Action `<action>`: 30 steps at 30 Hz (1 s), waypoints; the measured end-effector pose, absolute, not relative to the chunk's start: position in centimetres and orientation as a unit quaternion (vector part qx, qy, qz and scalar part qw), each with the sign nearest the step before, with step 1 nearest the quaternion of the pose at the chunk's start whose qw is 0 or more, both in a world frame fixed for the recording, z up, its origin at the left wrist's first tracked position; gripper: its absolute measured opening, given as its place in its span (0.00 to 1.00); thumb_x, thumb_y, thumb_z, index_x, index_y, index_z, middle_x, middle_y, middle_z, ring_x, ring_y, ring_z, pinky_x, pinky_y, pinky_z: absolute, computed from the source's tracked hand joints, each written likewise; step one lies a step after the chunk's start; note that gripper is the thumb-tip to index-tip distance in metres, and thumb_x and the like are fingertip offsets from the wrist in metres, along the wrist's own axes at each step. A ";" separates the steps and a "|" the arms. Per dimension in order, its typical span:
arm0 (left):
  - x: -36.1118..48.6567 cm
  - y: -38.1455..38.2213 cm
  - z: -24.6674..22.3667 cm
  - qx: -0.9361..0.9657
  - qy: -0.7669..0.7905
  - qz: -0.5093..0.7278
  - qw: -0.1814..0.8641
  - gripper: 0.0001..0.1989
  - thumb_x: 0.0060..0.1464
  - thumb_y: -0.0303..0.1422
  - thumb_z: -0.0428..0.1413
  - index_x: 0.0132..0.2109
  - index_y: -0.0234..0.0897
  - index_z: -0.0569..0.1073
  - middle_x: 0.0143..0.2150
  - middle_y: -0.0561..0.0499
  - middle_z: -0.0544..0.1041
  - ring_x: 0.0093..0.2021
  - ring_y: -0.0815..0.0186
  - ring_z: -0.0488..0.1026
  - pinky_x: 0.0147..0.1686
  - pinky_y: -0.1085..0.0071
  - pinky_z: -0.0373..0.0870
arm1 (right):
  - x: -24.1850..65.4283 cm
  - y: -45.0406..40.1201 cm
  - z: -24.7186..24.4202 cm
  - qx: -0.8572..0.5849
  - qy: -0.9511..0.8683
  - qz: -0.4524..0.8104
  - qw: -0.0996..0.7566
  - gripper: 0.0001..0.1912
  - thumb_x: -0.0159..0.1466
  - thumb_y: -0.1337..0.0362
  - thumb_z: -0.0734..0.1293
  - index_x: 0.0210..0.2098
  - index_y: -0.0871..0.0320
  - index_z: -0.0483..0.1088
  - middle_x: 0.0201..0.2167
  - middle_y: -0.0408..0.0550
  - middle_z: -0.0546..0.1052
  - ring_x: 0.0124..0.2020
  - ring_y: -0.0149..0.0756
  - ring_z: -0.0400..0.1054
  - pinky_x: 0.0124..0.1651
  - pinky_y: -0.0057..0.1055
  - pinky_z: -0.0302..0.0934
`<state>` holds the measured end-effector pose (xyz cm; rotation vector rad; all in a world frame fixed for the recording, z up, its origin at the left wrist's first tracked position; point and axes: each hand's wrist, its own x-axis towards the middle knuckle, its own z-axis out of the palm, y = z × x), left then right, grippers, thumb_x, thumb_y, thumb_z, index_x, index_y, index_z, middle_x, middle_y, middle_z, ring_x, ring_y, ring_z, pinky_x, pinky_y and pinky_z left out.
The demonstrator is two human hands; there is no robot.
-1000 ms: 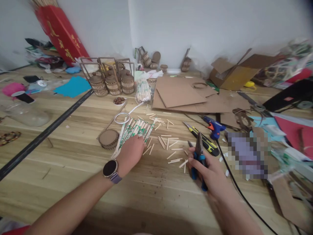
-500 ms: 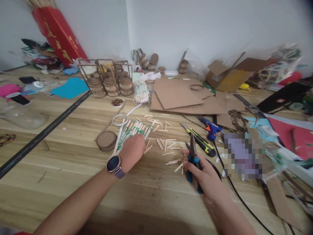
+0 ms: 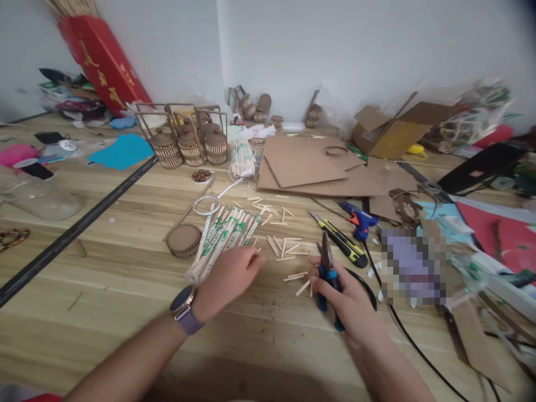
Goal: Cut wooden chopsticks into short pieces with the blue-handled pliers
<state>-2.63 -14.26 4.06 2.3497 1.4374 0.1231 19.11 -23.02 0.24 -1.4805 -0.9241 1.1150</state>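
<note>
My right hand [image 3: 343,293] is wrapped round the blue-and-black handles of the pliers [image 3: 327,273], whose metal jaws point up and away. My left hand [image 3: 234,271], with a watch on its wrist, is closed just in front of the green-and-white wrapped sticks [image 3: 224,234]; what its curled fingers hold, if anything, is hidden. Short cut wooden pieces [image 3: 285,245] lie scattered between the hands. Left of the wrapped sticks are a round cardboard disc [image 3: 183,240] with a ridged edge and a white tape ring [image 3: 206,205].
A yellow-black cutter [image 3: 343,243] and a blue glue gun [image 3: 358,218] with a black cable lie right of the pliers. Cardboard sheets [image 3: 305,162], small woven baskets [image 3: 191,148] and a bag of sticks [image 3: 242,159] stand behind. A glass jar [image 3: 42,198] lies left.
My left hand has drawn back from over the wrapped sticks towards me, uncovering more of them. My right hand and the pliers have shifted slightly left.
</note>
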 end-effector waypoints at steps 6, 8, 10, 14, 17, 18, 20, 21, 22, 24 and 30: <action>-0.2 -17.9 3.7 0.749 0.364 0.062 0.551 0.13 0.62 0.37 0.50 0.36 0.36 0.75 0.32 0.52 0.79 0.30 0.68 0.73 0.28 0.75 0.62 | 17.5 -23.7 1.4 -0.606 -0.506 0.421 0.446 0.15 0.58 0.56 0.70 0.42 0.55 0.70 0.27 0.41 0.72 0.28 0.34 0.67 0.33 0.29 0.64; 0.0 -18.2 3.7 0.752 0.360 0.059 0.549 0.15 0.63 0.36 0.47 0.32 0.36 0.73 0.31 0.52 0.79 0.29 0.69 0.72 0.28 0.75 0.62 | 17.1 -23.8 1.7 -0.607 -0.533 0.408 0.424 0.13 0.59 0.56 0.69 0.41 0.54 0.69 0.27 0.41 0.73 0.29 0.35 0.69 0.35 0.30 0.65; -0.3 -17.9 3.8 0.791 0.376 0.063 0.478 0.17 0.65 0.36 0.45 0.32 0.36 0.72 0.31 0.51 0.78 0.31 0.67 0.73 0.30 0.73 0.63 | 17.0 -23.8 1.6 -0.619 -0.534 0.394 0.421 0.13 0.59 0.55 0.68 0.40 0.55 0.68 0.28 0.42 0.73 0.29 0.35 0.69 0.34 0.30 0.65; -1.3 -15.6 4.1 0.849 0.484 0.041 0.209 0.12 0.66 0.29 0.42 0.47 0.35 0.69 0.38 0.45 0.79 0.38 0.61 0.76 0.35 0.70 0.66 | 17.3 -23.7 1.3 -0.645 -0.505 0.381 0.428 0.18 0.60 0.51 0.69 0.44 0.55 0.70 0.28 0.43 0.74 0.27 0.35 0.67 0.31 0.29 0.63; -1.7 -13.0 3.9 0.809 0.581 0.020 0.088 0.15 0.67 0.29 0.38 0.49 0.29 0.68 0.37 0.37 0.79 0.38 0.54 0.77 0.33 0.66 0.67 | 17.4 -23.7 1.2 -0.645 -0.506 0.381 0.426 0.17 0.60 0.51 0.69 0.44 0.54 0.71 0.28 0.43 0.74 0.27 0.35 0.67 0.32 0.29 0.63; -1.8 -12.3 3.7 0.801 0.593 0.020 0.077 0.15 0.66 0.31 0.41 0.49 0.28 0.68 0.37 0.36 0.79 0.39 0.53 0.78 0.33 0.66 0.67 | 17.4 -23.7 1.1 -0.643 -0.510 0.384 0.423 0.16 0.60 0.52 0.69 0.43 0.54 0.71 0.28 0.43 0.75 0.28 0.36 0.68 0.32 0.29 0.64; -1.7 -11.1 3.2 0.795 0.603 0.018 0.067 0.13 0.65 0.34 0.45 0.46 0.30 0.70 0.37 0.37 0.79 0.40 0.52 0.78 0.33 0.66 0.67 | 17.3 -23.8 1.0 -0.639 -0.518 0.390 0.414 0.15 0.60 0.53 0.70 0.42 0.53 0.72 0.28 0.43 0.75 0.28 0.36 0.68 0.32 0.29 0.64; -1.7 -10.7 3.0 0.795 0.603 0.016 0.065 0.13 0.64 0.35 0.47 0.44 0.31 0.72 0.37 0.38 0.80 0.40 0.52 0.78 0.33 0.67 0.67 | 17.2 -23.8 0.9 -0.638 -0.522 0.391 0.410 0.14 0.59 0.54 0.70 0.42 0.53 0.72 0.29 0.43 0.76 0.28 0.36 0.69 0.32 0.29 0.64; -1.6 -10.5 2.7 0.795 0.603 0.013 0.064 0.13 0.63 0.35 0.47 0.43 0.32 0.73 0.37 0.38 0.80 0.41 0.53 0.78 0.33 0.67 0.67 | 17.2 -23.8 0.9 -0.638 -0.527 0.389 0.405 0.14 0.59 0.54 0.69 0.42 0.53 0.72 0.29 0.43 0.76 0.29 0.37 0.69 0.32 0.29 0.64; -1.3 -10.1 2.4 0.796 0.601 0.009 0.065 0.13 0.63 0.33 0.47 0.40 0.33 0.74 0.36 0.39 0.80 0.41 0.54 0.79 0.33 0.68 0.67 | 17.1 -23.9 0.8 -0.638 -0.538 0.380 0.398 0.13 0.60 0.55 0.69 0.41 0.53 0.72 0.30 0.43 0.77 0.31 0.37 0.70 0.34 0.30 0.65; -1.1 -9.7 3.0 0.800 0.596 0.006 0.071 0.13 0.63 0.30 0.44 0.40 0.33 0.74 0.38 0.39 0.80 0.40 0.56 0.78 0.33 0.68 0.66 | 17.2 -24.0 1.0 -0.643 -0.529 0.385 0.397 0.14 0.60 0.54 0.69 0.43 0.53 0.73 0.30 0.43 0.77 0.30 0.37 0.69 0.34 0.29 0.64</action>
